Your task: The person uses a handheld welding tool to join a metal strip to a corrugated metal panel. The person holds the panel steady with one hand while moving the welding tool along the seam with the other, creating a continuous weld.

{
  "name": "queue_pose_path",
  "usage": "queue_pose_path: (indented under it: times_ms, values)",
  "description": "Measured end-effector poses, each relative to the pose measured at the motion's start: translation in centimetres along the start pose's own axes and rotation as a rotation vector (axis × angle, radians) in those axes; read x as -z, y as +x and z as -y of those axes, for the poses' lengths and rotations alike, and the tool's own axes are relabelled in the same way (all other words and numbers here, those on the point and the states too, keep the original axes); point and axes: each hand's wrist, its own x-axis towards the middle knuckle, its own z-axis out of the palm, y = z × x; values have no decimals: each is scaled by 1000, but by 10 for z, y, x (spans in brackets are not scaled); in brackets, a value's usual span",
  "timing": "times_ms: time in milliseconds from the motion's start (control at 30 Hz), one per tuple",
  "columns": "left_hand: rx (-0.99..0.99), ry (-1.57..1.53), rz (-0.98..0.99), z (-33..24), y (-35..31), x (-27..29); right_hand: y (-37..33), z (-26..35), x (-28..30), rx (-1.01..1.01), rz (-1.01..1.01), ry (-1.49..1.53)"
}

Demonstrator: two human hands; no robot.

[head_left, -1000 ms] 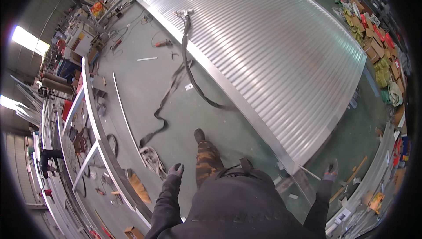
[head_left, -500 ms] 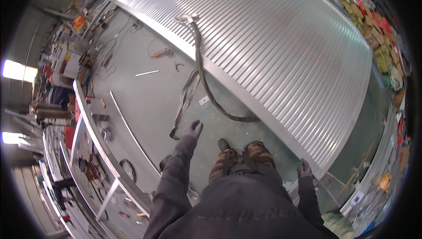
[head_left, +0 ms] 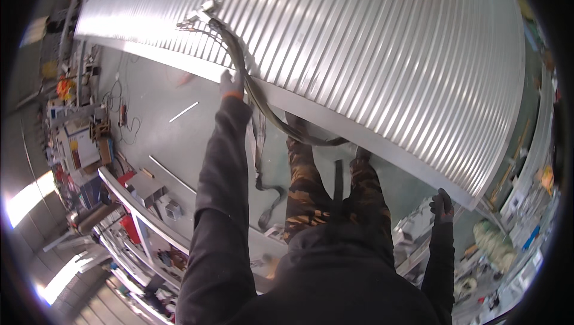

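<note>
My gloved left hand (head_left: pixel 232 84) is stretched out to the long edge of a large ribbed metal panel (head_left: pixel 359 56). It is beside a dark strap (head_left: pixel 257 98) that hangs over this edge, its fingers apart; whether it touches the strap I cannot make out. On top of the panel, the strap ends in a metal fitting (head_left: pixel 209 7); below, it loops towards the floor. Near the panel's right corner, my gloved right hand (head_left: pixel 441 203) hangs apart from the edge, its fingers loosely bent and nothing visible in them.
A light metal frame (head_left: pixel 143 214) stands to the left. Beyond it are a white cabinet (head_left: pixel 78 145) and cluttered materials. A thin metal bar (head_left: pixel 183 112) and cables (head_left: pixel 122 113) lie on the grey floor (head_left: pixel 161 86). At the right stands a pale wrapped bundle (head_left: pixel 495 244).
I have moved closer to the panel and turned a little. My left arm has reached forward to the strap at the edge. My right hand has come away from the panel's corner.
</note>
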Motion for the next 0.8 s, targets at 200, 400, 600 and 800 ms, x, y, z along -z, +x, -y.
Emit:
queue_pose_path:
  times_ms: [200, 400, 600, 800]
  values:
    - [437, -263, 39, -42, 98, -84, -76, -70, -49, -210, -132, 29]
    - [467, -804, 10, -14, 112, -65, -92, 67, -290, -187, 69, -151]
    - [209, -1004, 160, -48, -15, 10, -28, 120, -374, 111, 455, 96]
    - [-117, -781, 653, -87, -254, 82, 13, 254, -499, -370, 599, 531]
